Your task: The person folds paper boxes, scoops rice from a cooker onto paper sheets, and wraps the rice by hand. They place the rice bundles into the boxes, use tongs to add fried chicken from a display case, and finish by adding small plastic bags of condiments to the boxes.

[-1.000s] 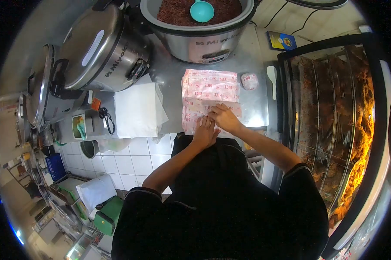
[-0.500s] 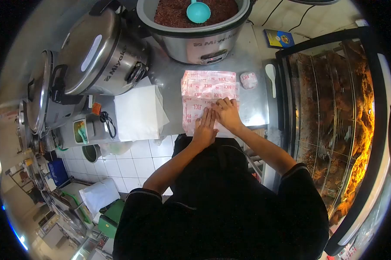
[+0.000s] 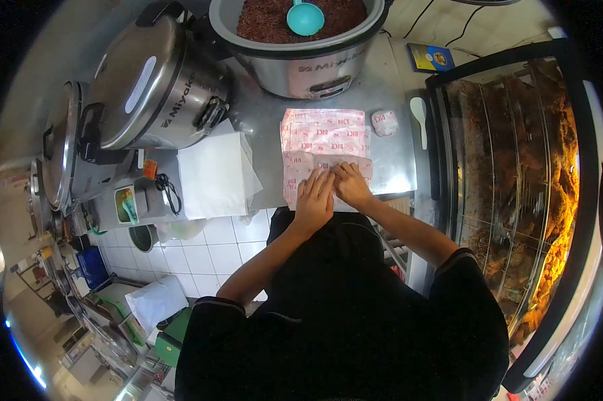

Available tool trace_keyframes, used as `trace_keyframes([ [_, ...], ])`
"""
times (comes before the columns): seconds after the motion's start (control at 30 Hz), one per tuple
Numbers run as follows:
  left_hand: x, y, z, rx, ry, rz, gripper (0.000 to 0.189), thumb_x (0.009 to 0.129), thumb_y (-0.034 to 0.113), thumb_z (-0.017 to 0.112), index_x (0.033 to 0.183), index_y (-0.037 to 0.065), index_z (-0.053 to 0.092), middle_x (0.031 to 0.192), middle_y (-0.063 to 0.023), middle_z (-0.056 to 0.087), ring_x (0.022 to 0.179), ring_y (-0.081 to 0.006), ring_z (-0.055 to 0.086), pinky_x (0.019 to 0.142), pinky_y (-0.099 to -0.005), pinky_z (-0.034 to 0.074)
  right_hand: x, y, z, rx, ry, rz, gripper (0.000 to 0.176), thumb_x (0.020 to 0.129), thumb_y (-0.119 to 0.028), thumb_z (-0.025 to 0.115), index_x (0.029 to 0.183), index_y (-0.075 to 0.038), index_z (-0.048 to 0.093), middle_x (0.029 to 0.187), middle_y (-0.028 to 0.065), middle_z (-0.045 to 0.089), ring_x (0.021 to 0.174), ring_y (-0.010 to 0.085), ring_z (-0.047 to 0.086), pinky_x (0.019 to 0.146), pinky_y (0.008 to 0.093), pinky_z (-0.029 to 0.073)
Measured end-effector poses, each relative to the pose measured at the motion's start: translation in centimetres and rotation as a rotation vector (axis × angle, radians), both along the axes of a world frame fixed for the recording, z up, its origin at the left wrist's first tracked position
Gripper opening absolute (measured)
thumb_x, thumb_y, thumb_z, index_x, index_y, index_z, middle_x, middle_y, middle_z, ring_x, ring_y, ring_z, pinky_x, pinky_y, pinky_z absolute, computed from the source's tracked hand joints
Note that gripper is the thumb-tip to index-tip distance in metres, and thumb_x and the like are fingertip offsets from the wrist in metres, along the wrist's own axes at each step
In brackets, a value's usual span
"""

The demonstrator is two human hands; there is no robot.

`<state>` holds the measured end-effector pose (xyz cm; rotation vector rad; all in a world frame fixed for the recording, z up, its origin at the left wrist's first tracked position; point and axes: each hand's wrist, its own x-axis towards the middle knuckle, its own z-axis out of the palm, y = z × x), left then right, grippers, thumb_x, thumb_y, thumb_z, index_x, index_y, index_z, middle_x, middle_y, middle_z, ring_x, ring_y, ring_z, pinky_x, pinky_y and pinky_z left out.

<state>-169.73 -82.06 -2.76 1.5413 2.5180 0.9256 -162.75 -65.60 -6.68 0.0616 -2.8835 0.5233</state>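
Observation:
A stack of white wrapping paper (image 3: 321,134) printed with red "RICE" lettering lies on the steel counter in front of me. Across its near half, a greyish flap of the top sheet is folded up. My left hand (image 3: 314,200) rests on this flap, fingers stretched out and side by side. Beside it, almost touching, my right hand (image 3: 352,187) has its fingers bent and closed on the paper at the fold. Whatever lies under the flap is hidden. A small wrapped packet (image 3: 384,123) in the same print sits right of the stack.
Behind the paper stands a rice cooker (image 3: 325,70) of dark reddish rice with a turquoise scoop (image 3: 305,19). A lidded cooker (image 3: 154,87) and plain white sheets (image 3: 213,175) are at left. To the right are a white spatula (image 3: 418,122) and a glass cabinet (image 3: 509,180) of fried food.
The paper flap has come up and away from me, its greyish side now showing. My right hand's fingers have drawn in and curled; my left hand has shifted slightly.

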Motion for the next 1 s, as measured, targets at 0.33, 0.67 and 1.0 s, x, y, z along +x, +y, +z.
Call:
trace_keyframes([
  [0.33, -1.1, -1.4, -4.7, 0.046, -0.148, 0.171, 0.046, 0.085, 0.013, 0.063, 0.128, -0.003, 0.058, 0.139, -0.0241, 0.051, 0.128, -0.0400, 0.051, 0.100, -0.0481, 0.044, 1.7, -0.8, -1.9, -0.378, 0.097, -0.348, 0.031, 0.077, -0.006, 0.066, 0.108, -0.003, 0.067, 0.102, 0.0153, 0.060, 0.101, 0.0330, 0.057, 0.085, 0.0455, 0.046],
  [0.67, 0.3, -2.5, -4.2, -0.112, -0.052, -0.080, 0.052, 0.089, 0.023, 0.061, 0.134, -0.003, 0.054, 0.132, -0.0241, 0.055, 0.129, -0.0422, 0.048, 0.105, -0.0535, 0.037, 0.5, -1.4, 0.0, -0.024, 0.045, -0.245, 0.034, 0.076, -0.017, 0.071, 0.110, -0.017, 0.068, 0.115, 0.0042, 0.060, 0.104, 0.0256, 0.052, 0.084, 0.0457, 0.039],
  [1.0, 0.3, -1.1, -4.8, -0.267, -0.085, -0.108, 0.056, 0.092, 0.033, 0.061, 0.132, -0.005, 0.054, 0.128, -0.0242, 0.057, 0.122, -0.0426, 0.051, 0.104, -0.0568, 0.035, 1.1, -0.8, -0.4, -0.050, 0.068, -0.121, 0.032, 0.076, -0.015, 0.069, 0.107, -0.011, 0.068, 0.108, 0.0021, 0.060, 0.102, 0.0245, 0.053, 0.085, 0.0442, 0.038],
])
